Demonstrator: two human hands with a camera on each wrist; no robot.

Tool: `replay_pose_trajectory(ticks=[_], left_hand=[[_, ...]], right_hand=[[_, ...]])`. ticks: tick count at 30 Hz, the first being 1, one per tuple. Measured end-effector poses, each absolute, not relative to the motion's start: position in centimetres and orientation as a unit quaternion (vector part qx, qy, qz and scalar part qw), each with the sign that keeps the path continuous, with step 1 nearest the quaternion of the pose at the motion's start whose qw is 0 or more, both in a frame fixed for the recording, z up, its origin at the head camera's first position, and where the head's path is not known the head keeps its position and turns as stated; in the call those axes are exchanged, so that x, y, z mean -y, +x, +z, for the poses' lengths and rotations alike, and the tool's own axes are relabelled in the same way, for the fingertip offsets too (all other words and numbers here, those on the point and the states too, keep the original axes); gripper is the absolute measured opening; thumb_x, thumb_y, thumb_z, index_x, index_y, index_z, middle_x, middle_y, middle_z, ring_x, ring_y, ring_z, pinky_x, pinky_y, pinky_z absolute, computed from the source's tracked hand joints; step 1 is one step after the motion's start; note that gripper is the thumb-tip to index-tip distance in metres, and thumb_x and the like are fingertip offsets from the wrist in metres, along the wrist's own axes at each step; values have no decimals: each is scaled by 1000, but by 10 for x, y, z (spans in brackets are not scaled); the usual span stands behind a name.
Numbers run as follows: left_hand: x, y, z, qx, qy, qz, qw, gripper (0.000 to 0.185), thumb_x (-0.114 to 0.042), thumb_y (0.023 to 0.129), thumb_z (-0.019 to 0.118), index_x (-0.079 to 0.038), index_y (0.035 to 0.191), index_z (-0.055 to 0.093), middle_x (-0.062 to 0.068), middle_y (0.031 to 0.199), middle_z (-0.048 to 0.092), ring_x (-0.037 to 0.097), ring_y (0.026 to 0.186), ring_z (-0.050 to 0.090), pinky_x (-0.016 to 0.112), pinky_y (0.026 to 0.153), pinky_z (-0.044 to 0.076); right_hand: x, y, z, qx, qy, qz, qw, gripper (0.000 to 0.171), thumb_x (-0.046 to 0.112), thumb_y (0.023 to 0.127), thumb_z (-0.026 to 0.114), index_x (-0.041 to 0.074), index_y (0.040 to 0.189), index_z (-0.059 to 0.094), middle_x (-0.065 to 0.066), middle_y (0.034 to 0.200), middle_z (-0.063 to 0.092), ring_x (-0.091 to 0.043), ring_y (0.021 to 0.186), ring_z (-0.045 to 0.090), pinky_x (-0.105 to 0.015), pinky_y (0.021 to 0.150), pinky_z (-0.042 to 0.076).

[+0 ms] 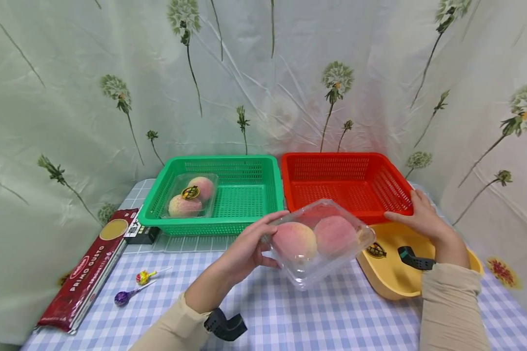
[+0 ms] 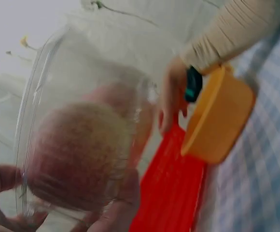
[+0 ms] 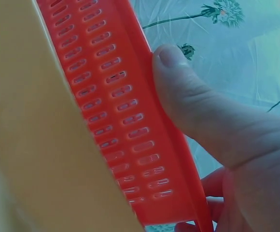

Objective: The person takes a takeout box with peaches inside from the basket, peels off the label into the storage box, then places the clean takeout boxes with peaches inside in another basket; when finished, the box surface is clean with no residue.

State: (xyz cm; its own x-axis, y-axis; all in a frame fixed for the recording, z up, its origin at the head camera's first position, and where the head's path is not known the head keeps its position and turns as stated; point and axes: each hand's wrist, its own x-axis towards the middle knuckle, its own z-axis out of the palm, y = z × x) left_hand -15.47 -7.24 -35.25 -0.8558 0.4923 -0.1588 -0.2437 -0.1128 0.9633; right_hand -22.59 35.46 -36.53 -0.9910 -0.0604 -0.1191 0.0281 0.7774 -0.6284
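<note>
In the head view my left hand (image 1: 241, 251) grips the left end of a see-through plastic box (image 1: 316, 246), held tilted above the table. Two pink-yellow peaches (image 1: 293, 240) lie inside it. The left wrist view shows the thumb and fingers around the box, with one peach (image 2: 77, 154) close to the camera. My right hand (image 1: 426, 222) holds the front right corner of a red basket (image 1: 331, 156). In the right wrist view its thumb (image 3: 178, 82) presses the basket's rim and the fingers go behind it, partly hidden.
A green basket (image 1: 219, 222) at the back left holds another pack of peaches (image 1: 186, 207). The yellow basin (image 1: 384, 287) stands below my right forearm. Two lollipops (image 1: 123, 298), a red spaghetti pack (image 1: 88, 273) and a black box (image 1: 142, 235) lie at left.
</note>
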Motion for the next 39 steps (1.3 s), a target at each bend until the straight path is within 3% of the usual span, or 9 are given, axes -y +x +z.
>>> replay_pose_trajectory(ticks=[7,18,28,32,39], left_hand=[[35,-174,-325,-569,86,781,243,55,-27,93,51,-36,147,44,3,151,44,36,129,52,56,89,56],[-42,-226,-312,-603,37,776,178,50,-23,93,55,-38,141,50,-2,133,54,25,121,52,56,89,57],[-88,-258,-324,-639,-38,760,113,45,-30,98,54,-33,142,49,2,133,59,26,113,58,55,87,58],[-93,-264,-333,-657,-65,742,111,46,-30,98,53,-30,143,47,4,136,56,26,113,56,53,88,58],[-97,-280,-342,-716,-69,685,117,49,-29,97,53,-28,145,44,5,143,43,25,127,41,49,96,54]], right_hand=[[-356,-220,-367,-941,-8,-333,56,113,52,93,61,-5,155,-14,-38,158,-17,-64,139,1,-79,106,19],[-353,-226,-365,-942,-7,-330,57,114,52,93,62,-4,155,-15,-36,159,-13,-61,136,7,-75,106,27],[-351,-226,-365,-940,2,-334,69,115,54,93,62,-3,154,-17,-36,159,-18,-62,138,3,-76,106,25],[-351,-224,-368,-940,7,-332,76,117,56,92,61,-3,154,-19,-35,159,-20,-62,139,0,-77,105,26],[-351,-225,-366,-944,11,-321,73,119,57,91,61,-5,153,-19,-35,159,-21,-63,139,-2,-78,106,22]])
